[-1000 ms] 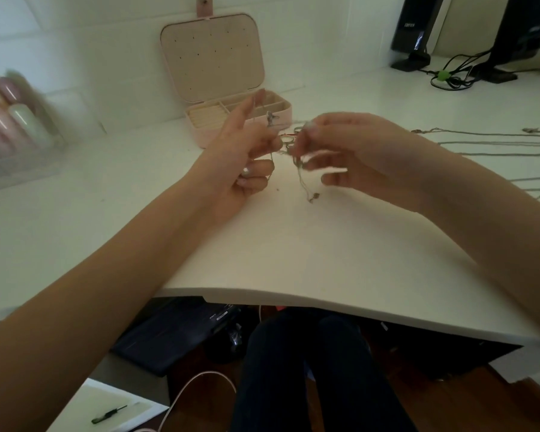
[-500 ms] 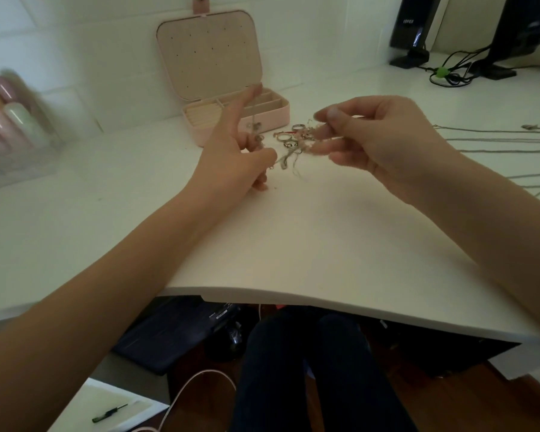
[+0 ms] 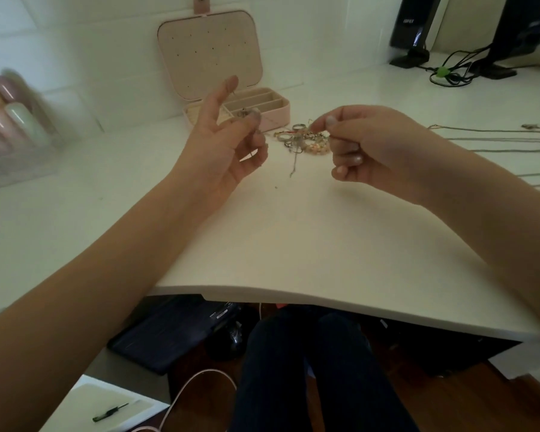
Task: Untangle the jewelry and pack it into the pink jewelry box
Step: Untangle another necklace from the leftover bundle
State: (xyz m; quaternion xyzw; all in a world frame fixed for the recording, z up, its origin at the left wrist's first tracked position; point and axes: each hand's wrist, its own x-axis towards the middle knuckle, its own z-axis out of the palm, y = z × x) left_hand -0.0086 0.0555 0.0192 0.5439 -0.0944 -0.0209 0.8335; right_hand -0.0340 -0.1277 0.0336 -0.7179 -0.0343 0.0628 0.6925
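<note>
Your left hand (image 3: 223, 148) was raised above the white desk (image 3: 293, 238), with its index finger pointing up and its thumb and another finger pinched on a small silver piece (image 3: 245, 114) from which a thin chain (image 3: 255, 141) hung down along the palm. Your right hand (image 3: 368, 148) was clenched, thumb and forefinger nipping the near edge of the tangle of jewelry (image 3: 303, 140), which lay on the desk between your 2 grips, touching your right fingertips and just apart from your left. Rings, a beaded bracelet and loose chain ends showed in that tangle, with 1 strand trailing toward you. The pink jewelry box (image 3: 219, 57) stood open just beyond your left hand, its lid upright and its compartments facing you. Beyond your right wrist, several long chains (image 3: 493, 135) lay stretched out on the desk, well apart from the tangle.
</note>
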